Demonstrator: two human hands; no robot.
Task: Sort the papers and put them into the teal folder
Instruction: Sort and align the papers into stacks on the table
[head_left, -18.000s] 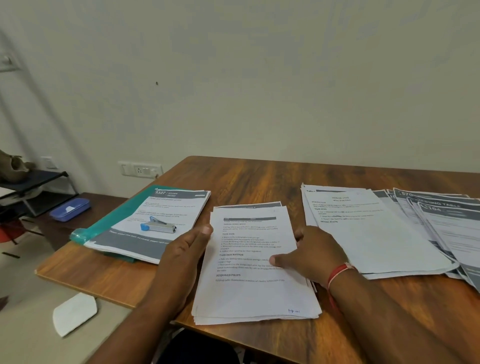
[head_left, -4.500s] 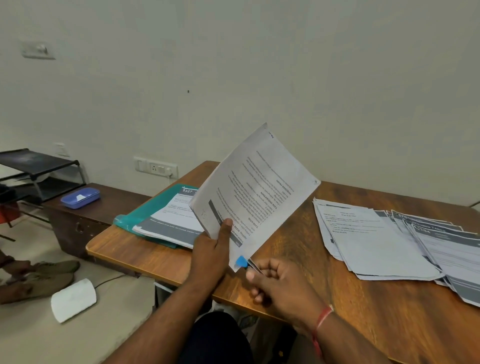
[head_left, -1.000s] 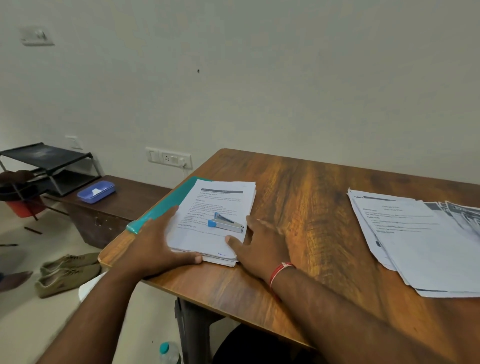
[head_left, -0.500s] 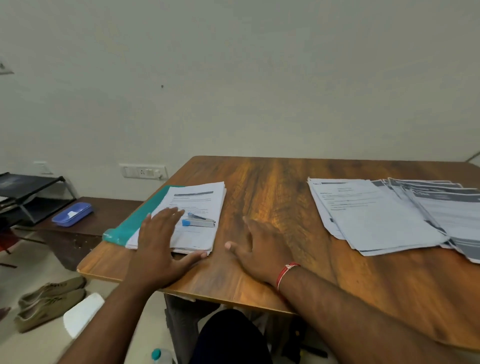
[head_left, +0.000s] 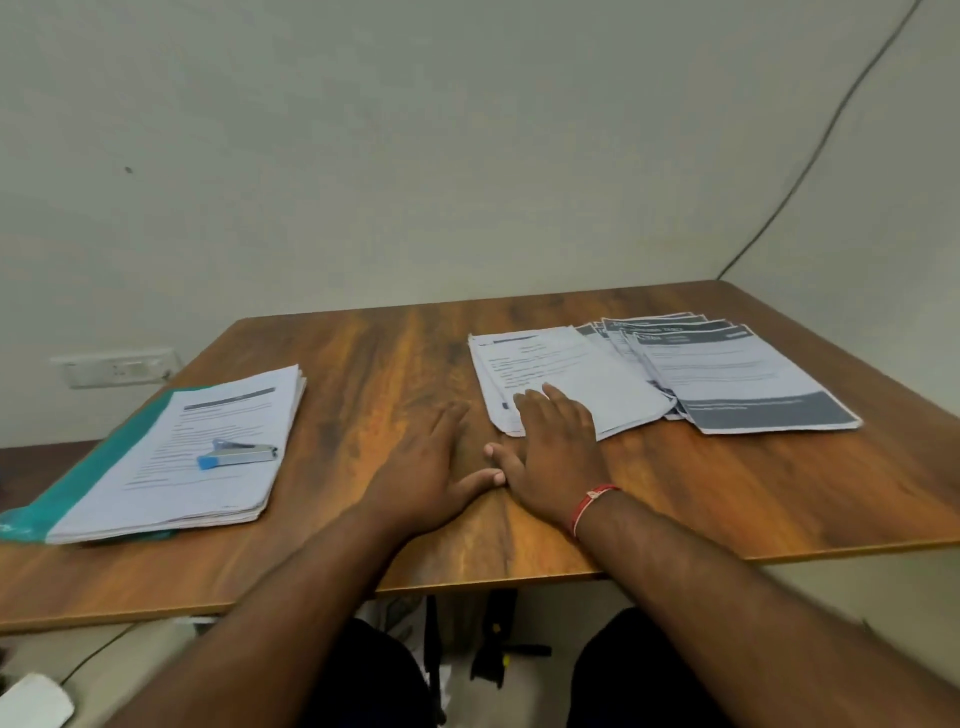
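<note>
A teal folder (head_left: 88, 480) lies at the table's left edge under a thick stack of printed papers (head_left: 171, 467). A blue and silver stapler (head_left: 236, 453) rests on top of that stack. At the right, a fanned spread of unsorted papers (head_left: 727, 379) covers the table. My right hand (head_left: 550, 452), a red thread on its wrist, lies flat with its fingers on the near left corner of that spread. My left hand (head_left: 426, 473) lies flat on the bare wood just left of it, thumbs almost touching. Neither hand holds anything.
The wooden table (head_left: 727, 493) has its near edge close to my body. A wall socket (head_left: 117, 368) sits at the left behind the table. A thin cable (head_left: 810, 156) runs down the wall to the table's far right corner.
Both hands have left the stack on the teal folder and moved right. My right hand now rests on the unsorted spread. The view has turned to the right.
</note>
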